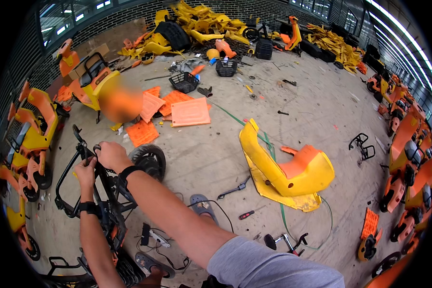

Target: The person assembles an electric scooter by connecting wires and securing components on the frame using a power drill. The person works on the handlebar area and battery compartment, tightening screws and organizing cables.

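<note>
At the left stands a stripped black scooter frame [111, 189] with its black rear or front wheel [151, 161] beside my right wrist. My left hand [85, 172] is closed, thumb and fingers pinching a thin dark piece at the top of the frame. Just to its right, my right hand [111, 156] is closed too, its fingertips at a small black loop-like part. The exact kind of what they hold cannot be made out. Both wrists wear black bands.
A yellow and orange scooter body shell [293, 175] lies to the right. Near my feet are a screwdriver [246, 214], a dark long tool [234, 188] and cables. Orange panels [191, 112] and black baskets [184, 82] lie ahead. Parked scooters [402, 144] line the right side.
</note>
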